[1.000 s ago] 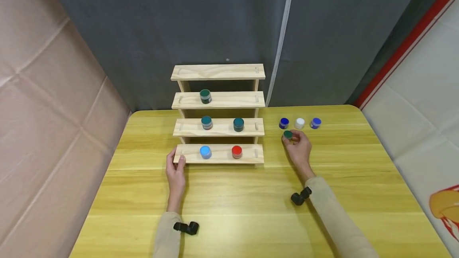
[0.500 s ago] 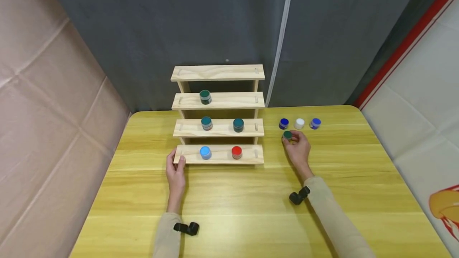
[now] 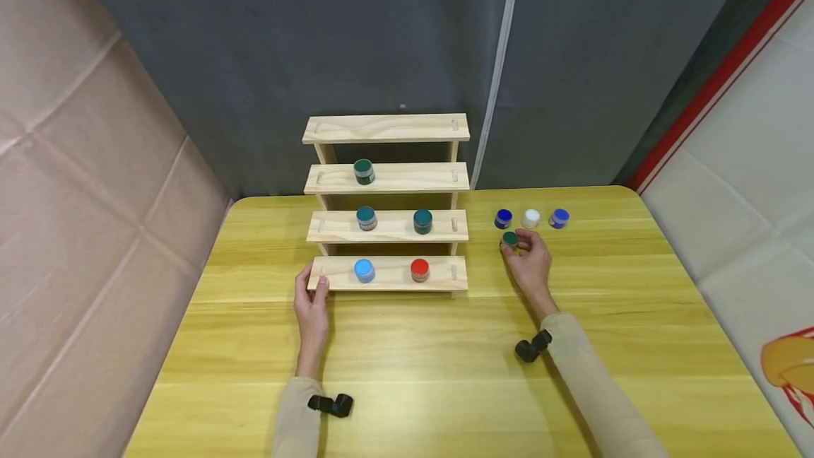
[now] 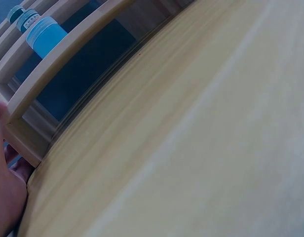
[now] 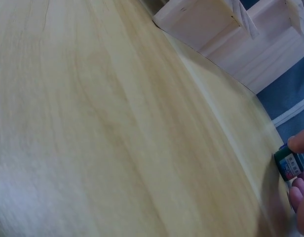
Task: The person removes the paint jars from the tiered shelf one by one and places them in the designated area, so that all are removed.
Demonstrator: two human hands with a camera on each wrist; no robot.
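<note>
My left hand (image 3: 313, 313) grips the left end of a four-tier wooden shelf rack (image 3: 389, 282), its thumb over the lowest board. With thumb and fingers, my right hand (image 3: 533, 263) pinches a small green-lidded jar (image 3: 510, 239) at the right of the rack. The right wrist view shows that jar's label (image 5: 290, 167); whether its base touches the table I cannot tell. On the lowest board stand a light blue jar (image 3: 364, 271) and a red jar (image 3: 420, 270). Two teal-lidded jars, left (image 3: 366, 218) and right (image 3: 422, 222), occupy the second board. A dark green jar (image 3: 364, 172) stands on the third.
Just behind my right hand, a dark blue jar (image 3: 503, 219), a white jar (image 3: 531, 218) and a violet-blue jar (image 3: 559, 218) stand in a row on the wooden table (image 3: 420, 373). A grey curtain (image 3: 286, 41) hangs behind the rack.
</note>
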